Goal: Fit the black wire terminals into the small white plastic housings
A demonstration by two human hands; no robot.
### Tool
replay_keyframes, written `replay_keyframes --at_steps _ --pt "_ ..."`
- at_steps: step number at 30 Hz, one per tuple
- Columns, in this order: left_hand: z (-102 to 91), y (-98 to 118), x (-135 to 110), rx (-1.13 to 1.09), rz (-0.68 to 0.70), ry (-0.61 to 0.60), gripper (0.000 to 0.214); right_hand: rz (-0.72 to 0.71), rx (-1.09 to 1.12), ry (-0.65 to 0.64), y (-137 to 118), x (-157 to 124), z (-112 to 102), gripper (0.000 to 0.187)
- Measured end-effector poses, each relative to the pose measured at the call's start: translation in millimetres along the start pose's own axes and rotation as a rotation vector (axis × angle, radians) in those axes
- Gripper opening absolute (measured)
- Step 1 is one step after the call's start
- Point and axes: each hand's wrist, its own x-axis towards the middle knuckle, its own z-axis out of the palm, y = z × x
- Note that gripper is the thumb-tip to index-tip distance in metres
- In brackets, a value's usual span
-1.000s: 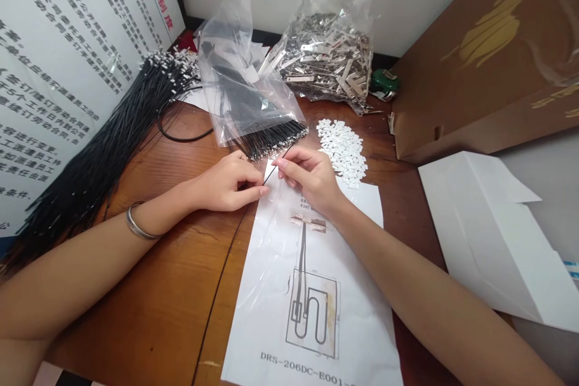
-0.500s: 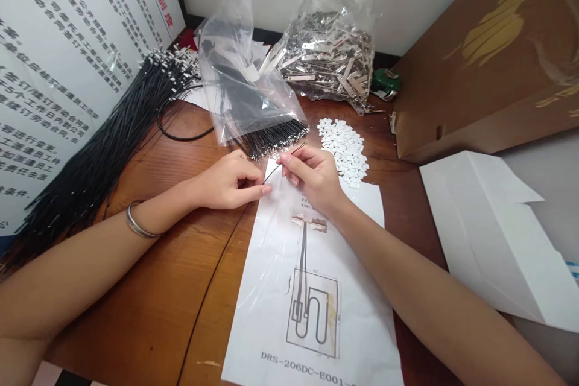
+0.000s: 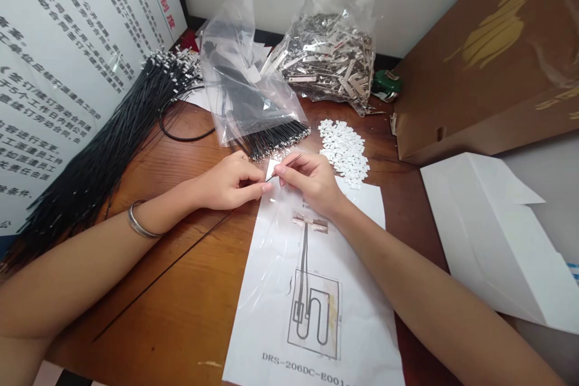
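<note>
My left hand (image 3: 235, 184) pinches a thin black wire (image 3: 167, 269) between thumb and curled fingers. The wire's tail slants down to the left across the wooden table. Close beside it, my right hand (image 3: 310, 178) grips the same wire near its end with thumb and forefinger. Thin tips stick out past the right fingers; exactly what is on them is too small to make out. Under the hands lies a white drawing sheet (image 3: 253, 325) with a printed wiring figure. Just behind the hands, a bundle of black wires (image 3: 275, 139) with silvery ends pokes out of a clear plastic bag (image 3: 226, 72).
Small white plastic pieces (image 3: 344, 154) are heaped right of the bundle. Behind stands a bag of metal strips (image 3: 330, 60) beside a green tape measure (image 3: 386, 83). A long bundle of black wires (image 3: 104, 126) leans left. A brown box (image 3: 488, 66) and folded white card (image 3: 488, 235) border the right.
The wire's tail has swung left across the table, away from the paper's edge. My right hand has come slightly lower and nearer the left fingertips.
</note>
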Motion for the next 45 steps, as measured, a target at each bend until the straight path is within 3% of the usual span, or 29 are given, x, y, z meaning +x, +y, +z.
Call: replay_keyframes --at_steps 4,11,16,24,27,30,34,45 --pt "-0.4 -0.2 0.1 0.003 0.011 -0.021 0.041 -0.005 -0.045 -0.060 -1.7 -0.4 0.7 0.027" --pt "0.3 0.6 -0.4 0.039 -0.024 -0.025 0.042 0.012 -0.048 0.014 0.5 1.2 -3.1 0.034" --pt "1.6 0.6 -0.6 0.044 -0.008 0.025 0.042 0.006 -0.106 -0.004 -1.0 0.2 -1.5 0.041" --pt "1.8 3.4 0.4 0.072 -0.015 0.056 0.038 -0.010 -0.072 0.012 0.9 -0.2 -0.4 0.028" --pt "4.3 13.4 2.8 -0.030 -0.101 0.168 0.029 -0.065 -0.110 0.003 1.2 -1.5 1.9 0.025" --pt "10.0 26.0 5.7 -0.307 -0.270 0.264 0.032 -0.120 -0.118 0.004 0.9 -2.9 3.8 0.024" --pt "16.8 32.6 7.6 -0.572 -0.346 0.302 0.038 -0.134 -0.150 0.016 0.4 -3.3 4.2 0.028" --pt "12.1 29.7 8.6 -0.524 -0.324 0.259 0.037 -0.118 -0.211 0.046 0.0 -3.9 4.4 0.023"
